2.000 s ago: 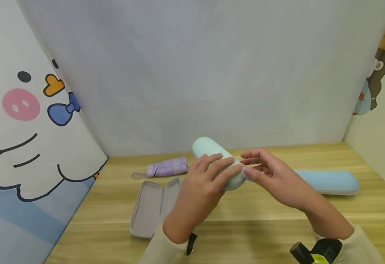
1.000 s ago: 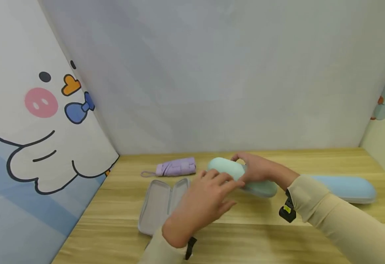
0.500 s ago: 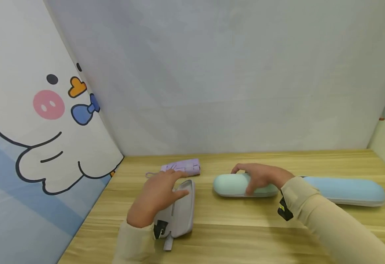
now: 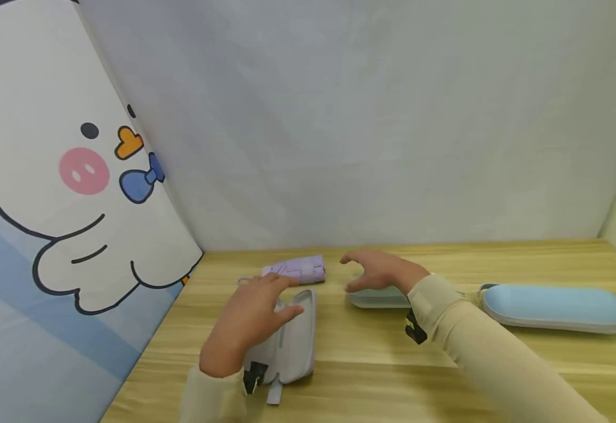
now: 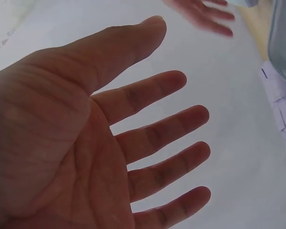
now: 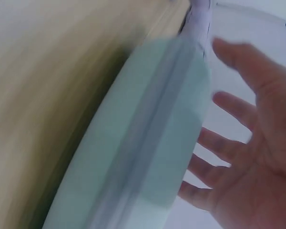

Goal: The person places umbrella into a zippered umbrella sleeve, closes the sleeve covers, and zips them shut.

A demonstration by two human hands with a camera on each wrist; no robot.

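My left hand [image 4: 249, 317] hovers over a pale grey hard case [image 4: 298, 343] that lies open on the table, hiding much of its left half. In the left wrist view its fingers are spread and hold nothing. My right hand [image 4: 379, 271] is just above a mint-green zip-up case [image 4: 379, 300], which lies closed on the table. The right wrist view shows the mint case's grey seam and my right fingers loosely spread beside it, not gripping. A folded lilac umbrella [image 4: 297, 271] lies behind the grey case.
A long light-blue case [image 4: 556, 306] with a dark loop lies closed at the right. The wooden table [image 4: 371, 376] meets a pale cloth backdrop [image 4: 366, 147] at the back. A cartoon-printed panel [image 4: 49, 247] stands at the left.
My right hand has put the mint case down, let go of it and drifted left above it. My left hand has left the mint case and moved over the open grey case.
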